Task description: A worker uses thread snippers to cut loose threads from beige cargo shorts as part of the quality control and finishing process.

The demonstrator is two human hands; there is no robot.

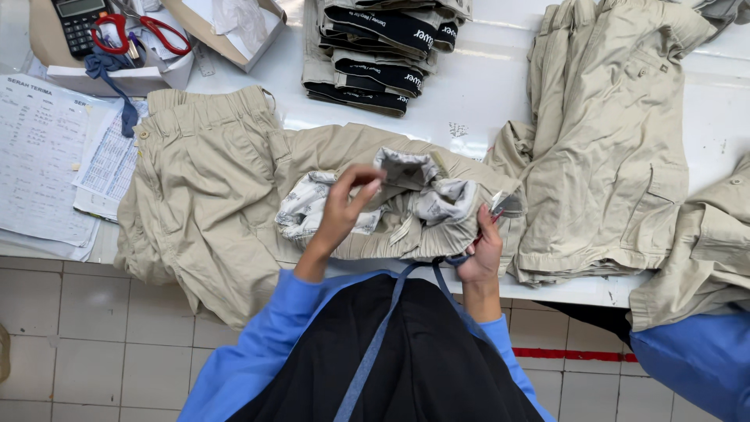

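Note:
A pair of beige trousers [203, 187] lies across the white table [476, 86], its waist turned inside out so the grey patterned pocket lining [433, 195] shows. My left hand [344, 205] pinches a piece of that lining between thumb and fingers above the garment. At the waistband's right end, my right hand [484, 246] grips a small metal snipper [506, 205] whose tip points up by the fabric edge.
A pile of beige trousers [601, 133] fills the right side, and a folded stack with black bands [379, 51] sits at the back. A box holding red scissors [144, 30] and a calculator [78, 22] stands back left, above printed papers [47, 156]. Another person's blue sleeve [695, 359] is at lower right.

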